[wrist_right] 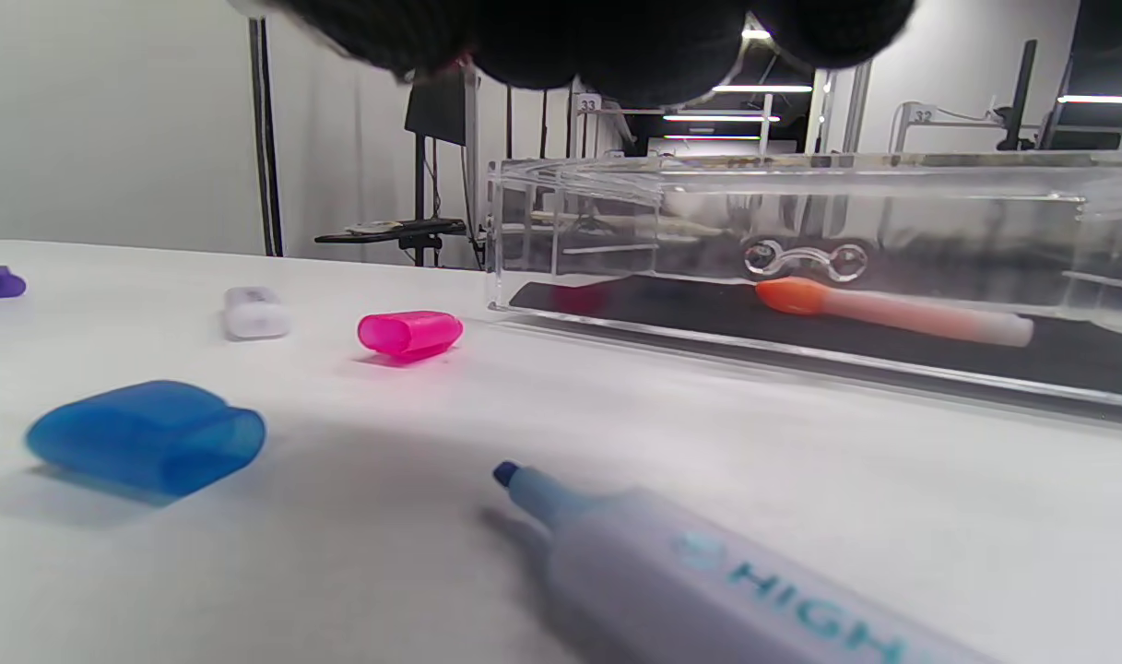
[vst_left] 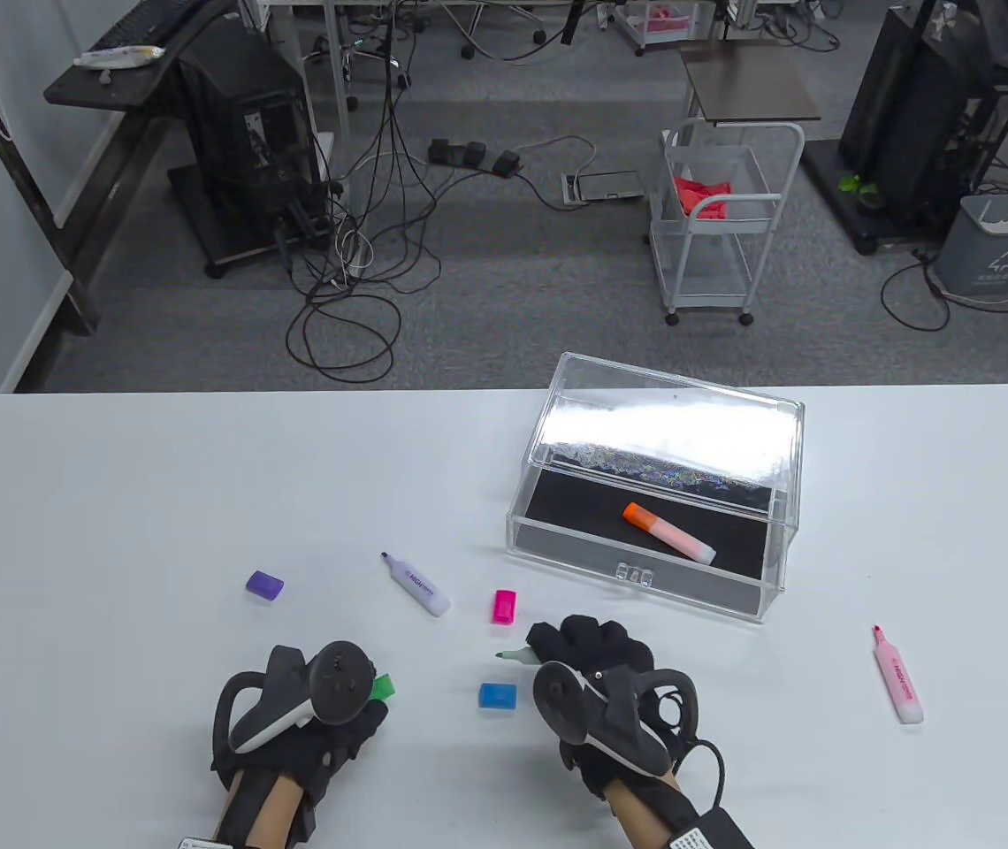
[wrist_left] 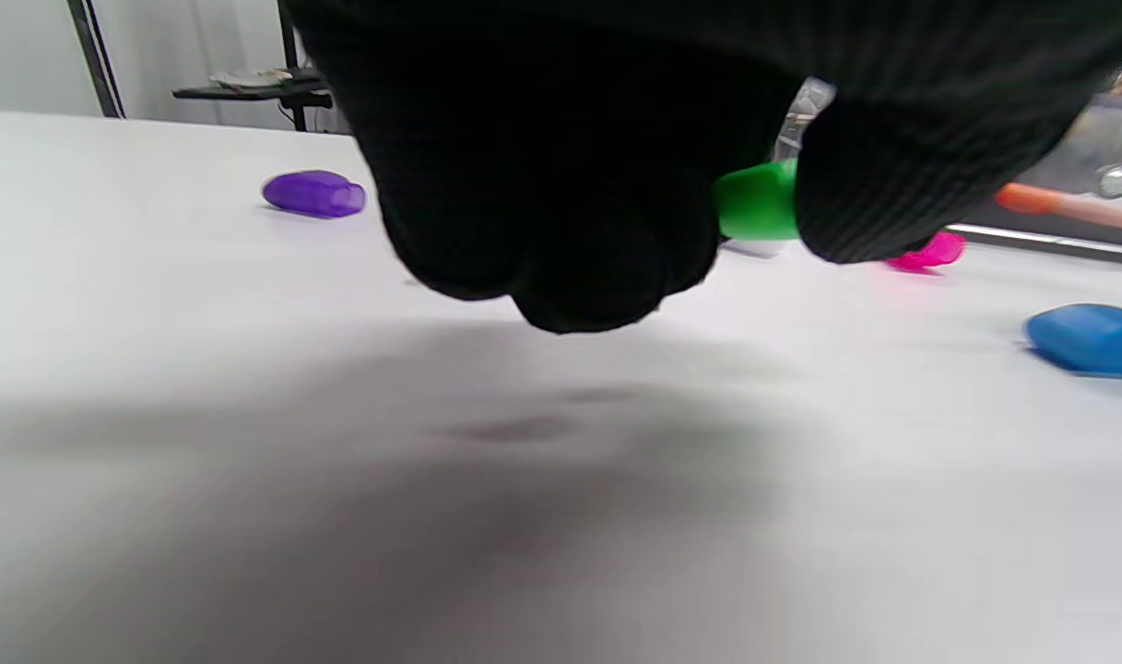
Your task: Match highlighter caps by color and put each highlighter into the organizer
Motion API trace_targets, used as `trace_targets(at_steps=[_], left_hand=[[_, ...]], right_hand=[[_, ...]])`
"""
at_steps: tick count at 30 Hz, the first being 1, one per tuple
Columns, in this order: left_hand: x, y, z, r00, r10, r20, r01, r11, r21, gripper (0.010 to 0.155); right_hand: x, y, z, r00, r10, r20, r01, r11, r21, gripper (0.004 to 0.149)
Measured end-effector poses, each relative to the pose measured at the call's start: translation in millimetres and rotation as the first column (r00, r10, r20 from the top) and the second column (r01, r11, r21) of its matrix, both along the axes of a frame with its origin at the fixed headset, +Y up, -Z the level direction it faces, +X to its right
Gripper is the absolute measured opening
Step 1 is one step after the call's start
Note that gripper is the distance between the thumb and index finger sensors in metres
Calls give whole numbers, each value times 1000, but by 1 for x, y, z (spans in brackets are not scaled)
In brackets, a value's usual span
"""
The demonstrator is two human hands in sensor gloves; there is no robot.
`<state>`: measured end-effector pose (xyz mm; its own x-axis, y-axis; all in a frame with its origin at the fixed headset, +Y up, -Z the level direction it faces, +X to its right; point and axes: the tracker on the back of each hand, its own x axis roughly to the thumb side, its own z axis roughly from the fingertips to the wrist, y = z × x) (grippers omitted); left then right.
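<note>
The right hand grips a green-tipped highlighter, whose long axis runs across the desk with the bare tip pointing away from the organizer, toward the left hand. The left hand pinches the green cap between its fingers.

Inside the organizer one capped orange highlighter lies slantwise, cap toward the back-left corner. Left of the organizer lies an uncapped purple highlighter, tip pointing away from the person and slightly left. Right of the organizer and nearer the person lies an uncapped pink highlighter, tip likewise pointing away.

Loose caps on the desk: one purple cap far left of the organizer, one pink cap just off the organizer's front-left corner, one blue cap nearer the person.

The right wrist view alone shows a fifth highlighter, the blue-tipped highlighter, lying on the desk under that hand, tip toward the blue cap; the table view hides it. The left wrist view shows the green cap held clear of the desk.
</note>
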<state>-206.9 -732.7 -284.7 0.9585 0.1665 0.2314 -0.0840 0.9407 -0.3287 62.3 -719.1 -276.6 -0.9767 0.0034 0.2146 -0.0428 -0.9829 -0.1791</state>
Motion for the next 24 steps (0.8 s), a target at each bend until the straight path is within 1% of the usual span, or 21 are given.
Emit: trace_targets(at_steps=[1, 4, 9, 22, 24], left_hand=[[3, 0, 1, 1000, 15, 26, -15, 1000, 10, 62], [10, 1, 4, 997, 59, 57, -60, 998, 17, 62], [17, 10, 8, 986, 136, 100, -140, 990, 33, 62], [41, 16, 21, 978, 114, 176, -130, 988, 82, 62], [44, 16, 21, 977, 113, 181, -129, 989, 77, 62]], right_hand=[[-2, 0, 1, 1000, 17, -18, -17, 1000, 7, 50], [-8, -1, 5, 997, 31, -68, -29, 999, 28, 50], [-17, -3, 10, 990, 47, -129, -42, 998, 43, 50], [-34, -6, 20, 972, 108, -210, -92, 992, 84, 50], [-36, -7, 21, 968, 120, -221, -103, 991, 89, 50]])
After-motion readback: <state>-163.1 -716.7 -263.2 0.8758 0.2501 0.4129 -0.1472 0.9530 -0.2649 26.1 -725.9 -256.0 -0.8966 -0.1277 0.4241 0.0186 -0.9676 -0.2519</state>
